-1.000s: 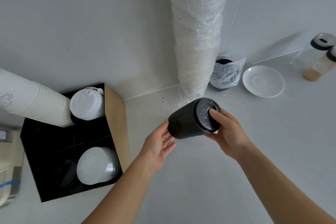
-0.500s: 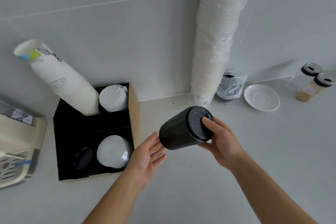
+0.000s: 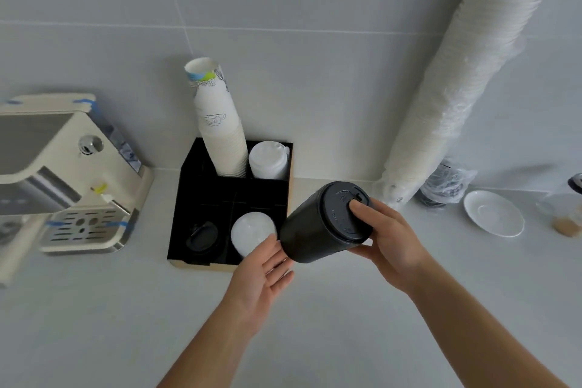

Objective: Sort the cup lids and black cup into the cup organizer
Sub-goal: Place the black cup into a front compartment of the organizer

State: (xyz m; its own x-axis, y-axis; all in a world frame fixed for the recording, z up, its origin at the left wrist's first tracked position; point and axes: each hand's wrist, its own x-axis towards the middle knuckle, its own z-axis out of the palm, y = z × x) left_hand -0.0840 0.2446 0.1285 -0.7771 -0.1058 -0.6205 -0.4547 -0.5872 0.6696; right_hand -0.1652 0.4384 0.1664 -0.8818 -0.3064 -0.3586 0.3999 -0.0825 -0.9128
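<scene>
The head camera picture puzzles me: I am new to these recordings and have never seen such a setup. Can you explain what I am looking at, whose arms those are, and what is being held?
There is no machine here. A person wears a wide-angle camera on the head, so you look down along their own two bare arms at a pale counter.

The right hand grips a black cup by its lidded end, tilted on its side in the air. The left hand is open, fingers at the cup's base.

Behind it stands the cup organizer, a black divided box holding a stack of paper cups, white lids, and a black lid. A coffee machine stands left; a tall wrapped cup stack and a white saucer stand right.
</scene>
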